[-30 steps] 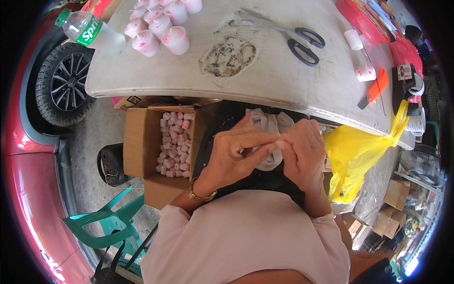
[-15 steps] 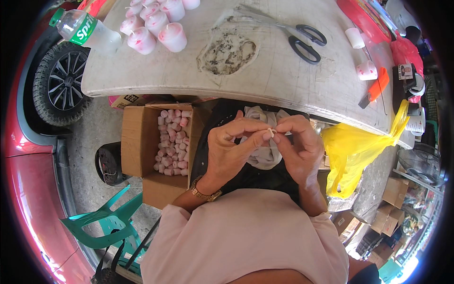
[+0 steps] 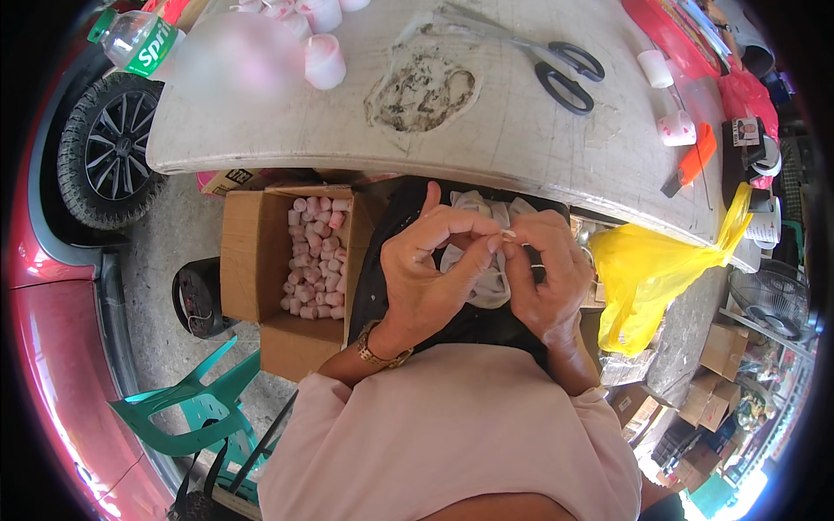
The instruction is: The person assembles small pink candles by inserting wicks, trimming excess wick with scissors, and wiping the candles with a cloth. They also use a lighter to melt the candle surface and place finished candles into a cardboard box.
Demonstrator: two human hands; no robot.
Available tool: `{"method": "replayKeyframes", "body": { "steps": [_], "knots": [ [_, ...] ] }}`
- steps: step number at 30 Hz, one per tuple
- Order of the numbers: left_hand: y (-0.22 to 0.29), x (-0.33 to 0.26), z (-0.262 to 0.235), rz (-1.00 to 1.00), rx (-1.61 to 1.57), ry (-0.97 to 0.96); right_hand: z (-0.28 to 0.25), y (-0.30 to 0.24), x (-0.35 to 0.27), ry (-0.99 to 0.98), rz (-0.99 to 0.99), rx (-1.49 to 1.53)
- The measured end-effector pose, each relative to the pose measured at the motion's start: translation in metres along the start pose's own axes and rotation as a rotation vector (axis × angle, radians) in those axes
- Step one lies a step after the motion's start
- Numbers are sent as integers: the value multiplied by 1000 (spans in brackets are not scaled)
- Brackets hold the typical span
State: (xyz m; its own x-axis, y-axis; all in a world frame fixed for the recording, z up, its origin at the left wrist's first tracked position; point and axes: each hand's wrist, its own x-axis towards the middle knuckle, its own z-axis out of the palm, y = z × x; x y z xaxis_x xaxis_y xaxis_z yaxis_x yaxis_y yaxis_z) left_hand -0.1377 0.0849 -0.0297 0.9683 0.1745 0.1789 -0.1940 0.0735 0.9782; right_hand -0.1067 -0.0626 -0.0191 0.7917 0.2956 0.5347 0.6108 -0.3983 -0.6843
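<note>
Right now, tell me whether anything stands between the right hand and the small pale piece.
Nothing visible does. The right hand and left hand both pinch the small pale piece; the white cloth lies below them, not between.

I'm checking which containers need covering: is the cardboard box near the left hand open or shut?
Open: the cardboard box has flaps folded outward, and small pink-and-white pieces show inside.

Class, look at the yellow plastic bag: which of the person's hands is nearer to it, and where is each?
Right. The right hand is just left of the yellow plastic bag; the left hand is farther left, beyond the right one.
</note>
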Motion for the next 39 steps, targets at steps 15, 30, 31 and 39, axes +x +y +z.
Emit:
{"method": "replayKeyframes", "body": {
  "steps": [15,30,31,39],
  "knots": [
    [-3,4,7,249,415,7,-4,1,-1,25,22,-49],
    [-1,2,4,-430,-370,-65,0,12,-1,95,-314,-206],
    [-2,3,4,-424,-388,-66,1,13,0,91,-322,-197],
    [-2,4,-4,-454,-393,-72,0,13,0,11,-332,-203]
  ]
}}
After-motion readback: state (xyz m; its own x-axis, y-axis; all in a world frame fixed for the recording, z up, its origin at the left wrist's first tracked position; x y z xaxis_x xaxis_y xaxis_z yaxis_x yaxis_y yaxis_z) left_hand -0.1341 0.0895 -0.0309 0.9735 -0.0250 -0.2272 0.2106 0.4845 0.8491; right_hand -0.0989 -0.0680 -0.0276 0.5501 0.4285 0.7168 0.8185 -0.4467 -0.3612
